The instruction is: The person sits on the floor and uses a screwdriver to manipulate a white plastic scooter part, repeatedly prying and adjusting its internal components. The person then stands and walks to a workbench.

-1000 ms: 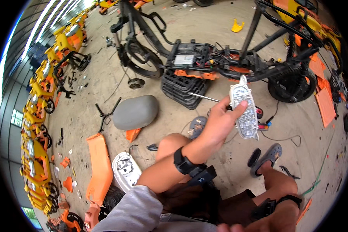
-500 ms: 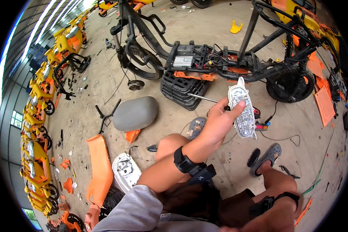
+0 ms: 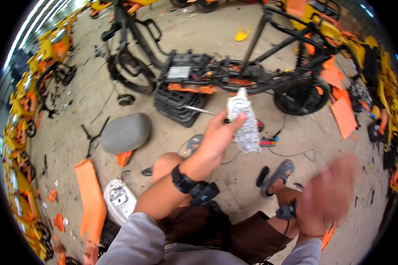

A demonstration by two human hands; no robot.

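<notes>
My left hand point(image 3: 216, 139) is closed on a clear lamp unit point(image 3: 244, 126), an elongated light with a shiny faceted face and a pale rim. The thumb presses on that face; the fingers are hidden behind it. A screwdriver's metal shaft point(image 3: 201, 109) points left from behind this hand, and a red-and-black handle end shows past the lamp's right edge. It seems to be held too, though the grip is hidden. Off to the right, my right hand point(image 3: 331, 190) is raised above my knee, apart from the lamp. Motion blurs its fingers.
Ahead stands a stripped black scooter frame point(image 3: 252, 73), beside a black plastic crate point(image 3: 179, 104). A grey rounded case point(image 3: 126, 133), an orange panel point(image 3: 90, 198) and a white lamp housing point(image 3: 119, 198) lie left. A red-and-black tool point(image 3: 268, 142) and a cable lie beyond my foot.
My right hand has risen from the lower edge and moved out to the right. The whole scene has shifted left in view. My left hand still holds the lamp unit, now tilted slightly differently.
</notes>
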